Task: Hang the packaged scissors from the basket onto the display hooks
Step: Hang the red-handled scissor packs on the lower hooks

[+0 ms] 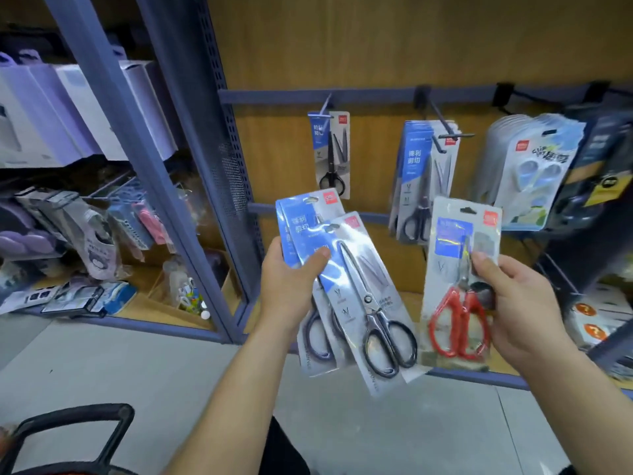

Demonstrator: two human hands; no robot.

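Wood-panel display wall (376,46) ahead of us, blue rails across it, grey floor below. Basket handle (85,437) sits at the bottom-left corner of view; basket contents not visible.

Left hand (291,286) is closed on a fanned stack of black-handled scissor packs (356,296), thumb on the front, fingers behind. Looks like three packs, count not certain. Right hand (513,296) pinches one red-handled scissor pack (459,286), thumb on the front face, held upright with its hang slot at the top.

On the upper rail: left hook (327,104) carries a single black scissor pack (330,152). Middle hook (442,125) carries several blue-card packs (424,180) that look like the ones in our left hand. Further right, a full row of rounded light-blue packs (534,169).

Step in hand, as we read it: sorting, deciding which pack goes on which hook. Nothing is on a hook tip right now.

Next move calls for:
- raise one pack to the rail, hang slot level with the hook tip
- thread the slot over the tip, slide back toward the wall
- the blue-card packs most likely go on the middle hook; we see no red-handled match on any hook, so the red pack's spot is unclear

Left hand is full, so feeding needs one pack at a time passed to the right.
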